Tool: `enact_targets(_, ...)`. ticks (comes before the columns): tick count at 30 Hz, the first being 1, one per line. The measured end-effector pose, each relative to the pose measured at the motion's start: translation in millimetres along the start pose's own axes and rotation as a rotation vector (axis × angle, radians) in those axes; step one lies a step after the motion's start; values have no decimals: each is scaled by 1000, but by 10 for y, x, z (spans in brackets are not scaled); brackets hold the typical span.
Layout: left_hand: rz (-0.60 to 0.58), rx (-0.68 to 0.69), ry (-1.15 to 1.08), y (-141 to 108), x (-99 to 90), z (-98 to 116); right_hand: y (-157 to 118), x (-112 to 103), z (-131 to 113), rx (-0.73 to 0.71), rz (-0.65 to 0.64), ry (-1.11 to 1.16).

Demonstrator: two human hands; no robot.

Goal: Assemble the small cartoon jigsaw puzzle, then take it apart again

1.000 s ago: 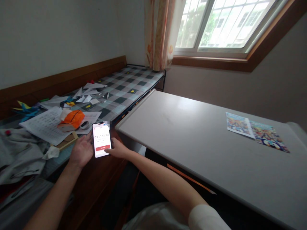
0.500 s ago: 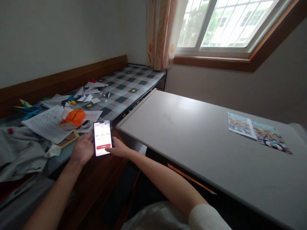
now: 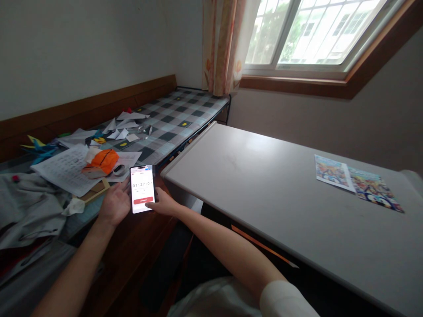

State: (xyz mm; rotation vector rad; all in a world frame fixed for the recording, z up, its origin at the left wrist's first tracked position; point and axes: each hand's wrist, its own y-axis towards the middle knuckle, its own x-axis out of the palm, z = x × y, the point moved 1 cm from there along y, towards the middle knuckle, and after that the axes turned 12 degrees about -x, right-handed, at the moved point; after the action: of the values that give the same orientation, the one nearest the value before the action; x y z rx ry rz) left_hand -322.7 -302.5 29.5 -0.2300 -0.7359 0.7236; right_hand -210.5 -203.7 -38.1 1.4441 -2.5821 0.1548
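Note:
A smartphone (image 3: pixel 142 190) is held upright between my two hands, its lit white screen facing me with a timer reading 01:27:07 and a red button below. My left hand (image 3: pixel 115 202) grips its left edge, the fingers partly hidden behind it. On the opposite side my right hand (image 3: pixel 162 203) holds the lower right edge, with the thumb over the bottom of the screen. Just beyond the phone, an orange folded fabric item (image 3: pixel 104 163) and a small dark-faced band (image 3: pixel 119 169) lie on papers.
Left, a bed (image 3: pixel 172 112) with a checked cover bears printed sheets (image 3: pixel 66 169), folded white paper pieces (image 3: pixel 122 133), a wooden frame (image 3: pixel 99 192) and a grey garment (image 3: pixel 26 207). On the right stands a pale table (image 3: pixel 251 176) with two colourful picture sheets (image 3: pixel 333 173).
The timer on the phone has gone from 01:27:04 to 01:27:07. The phone sits very slightly higher and to the right; both hands keep their grip.

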Motion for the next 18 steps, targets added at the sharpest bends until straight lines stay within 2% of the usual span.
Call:
enact_targets(3, -12, -2, 14, -5, 10, -1, -3, 19, -51, 33, 39, 46)
enact_targets(8, -6, 6, 41, 11, 11, -26, -23, 13, -124, 196, 93, 250)
enact_targets(18, -11, 15, 62, 18, 85, -55, -28, -43, -173, 295, 152, 407)
